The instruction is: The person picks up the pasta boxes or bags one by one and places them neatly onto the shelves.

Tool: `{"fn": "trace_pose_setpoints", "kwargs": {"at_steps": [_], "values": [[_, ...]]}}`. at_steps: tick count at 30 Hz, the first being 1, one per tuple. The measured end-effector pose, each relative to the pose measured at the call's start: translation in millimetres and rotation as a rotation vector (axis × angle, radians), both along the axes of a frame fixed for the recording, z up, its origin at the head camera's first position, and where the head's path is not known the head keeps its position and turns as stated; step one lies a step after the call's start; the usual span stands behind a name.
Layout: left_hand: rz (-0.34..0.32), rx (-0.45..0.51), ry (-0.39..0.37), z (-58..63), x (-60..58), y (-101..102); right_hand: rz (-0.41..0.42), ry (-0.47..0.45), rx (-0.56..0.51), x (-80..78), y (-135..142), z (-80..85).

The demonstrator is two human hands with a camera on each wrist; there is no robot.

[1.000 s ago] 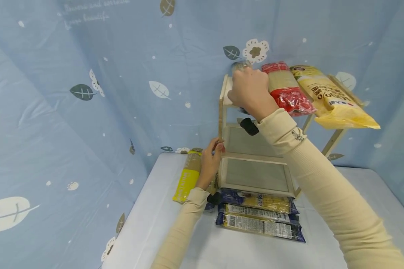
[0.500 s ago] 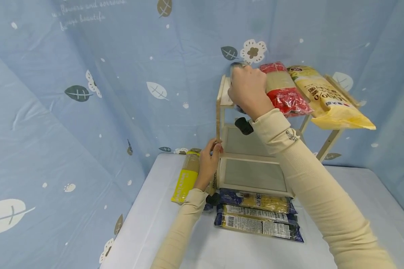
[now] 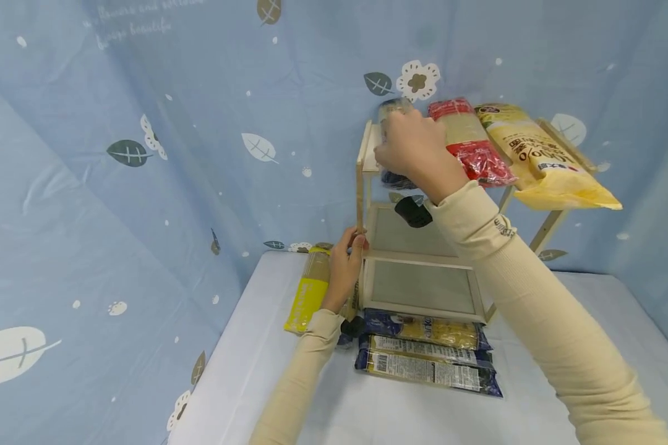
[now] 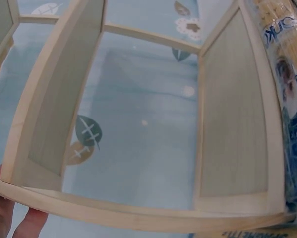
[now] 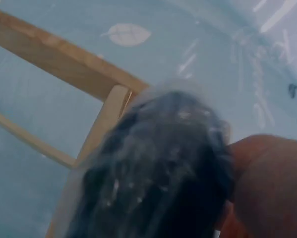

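Observation:
At the top shelf of a pale wooden rack (image 3: 417, 262), my right hand (image 3: 414, 145) grips a clear plastic packet with a dark blue end (image 5: 158, 163). Most of this packet is hidden behind the hand in the head view; its contents do not show clearly. My left hand (image 3: 345, 266) holds the rack's left upright around mid-height, fingertips (image 4: 33, 222) at the wooden rail in the left wrist view. Right of my right hand, a red-and-clear noodle packet (image 3: 470, 136) and a large yellow bag (image 3: 540, 151) lie on the top shelf.
Several blue-and-yellow pasta packets (image 3: 428, 364) lie on the white table (image 3: 423, 417) before the rack. A yellow pasta packet (image 3: 308, 293) lies left of it, beside my left forearm. A blue patterned curtain (image 3: 200, 123) hangs behind and at the sides.
My right hand has shifted slightly at the top shelf, and more of the dark packet shows above and below it. The left hand stays on the upright.

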State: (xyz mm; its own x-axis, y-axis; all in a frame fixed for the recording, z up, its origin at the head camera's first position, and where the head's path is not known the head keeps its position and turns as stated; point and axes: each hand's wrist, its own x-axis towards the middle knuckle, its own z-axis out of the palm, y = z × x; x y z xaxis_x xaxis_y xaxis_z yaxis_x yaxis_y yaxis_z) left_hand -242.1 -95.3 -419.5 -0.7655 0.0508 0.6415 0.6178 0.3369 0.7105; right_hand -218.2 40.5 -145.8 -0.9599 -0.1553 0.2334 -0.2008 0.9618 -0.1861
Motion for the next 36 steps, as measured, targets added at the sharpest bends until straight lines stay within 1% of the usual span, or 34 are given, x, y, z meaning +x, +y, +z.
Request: {"fn": "trace_pose_setpoints", "kwargs": {"at_steps": [2, 4, 8, 11, 12, 14, 16, 21, 26, 29, 33, 36], "values": [[0.009, 0.003, 0.001, 0.3, 0.5, 0, 0.078, 0.041, -0.029, 11.4, 4, -2.5], [0.007, 0.003, -0.006, 0.3, 0.8, -1, 0.177, 0.112, -0.05, 23.5, 10, -6.6], [0.011, 0.003, -0.013, -1.8, 0.7, -1, 0.431, 0.247, -0.094, 47.0, 22, -18.4], [0.009, 0.006, -0.007, -2.5, 0.1, -1, 0.623, 0.339, -0.144, 63.5, 30, -31.6], [0.011, 0.002, 0.0, -2.4, -0.2, -1, 0.675, 0.371, -0.16, 68.6, 33, -36.6], [0.007, -0.005, 0.008, -1.5, -0.7, -1, 0.753, 0.404, -0.195, 78.6, 39, -46.3], [0.011, -0.014, 0.009, -1.0, -1.3, -1, 0.808, 0.418, -0.224, 86.8, 44, -55.4], [0.025, -0.011, -0.006, 0.2, -0.2, -3, 0.854, 0.436, -0.24, 100.9, 55, -73.8], [0.028, -0.009, 0.022, 1.0, -0.3, -4, 0.885, 0.448, -0.264, 107.6, 64, -87.2], [0.03, -0.014, 0.024, 2.0, 0.1, -4, 0.905, 0.447, -0.272, 111.0, 69, -96.1], [0.028, -0.016, 0.003, 2.4, 1.4, -2, 0.905, 0.436, -0.262, 115.9, 74, -108.7], [0.023, -0.016, -0.011, 0.4, 1.8, -1, 0.901, 0.42, -0.265, 119.6, 78, -118.5]]}}
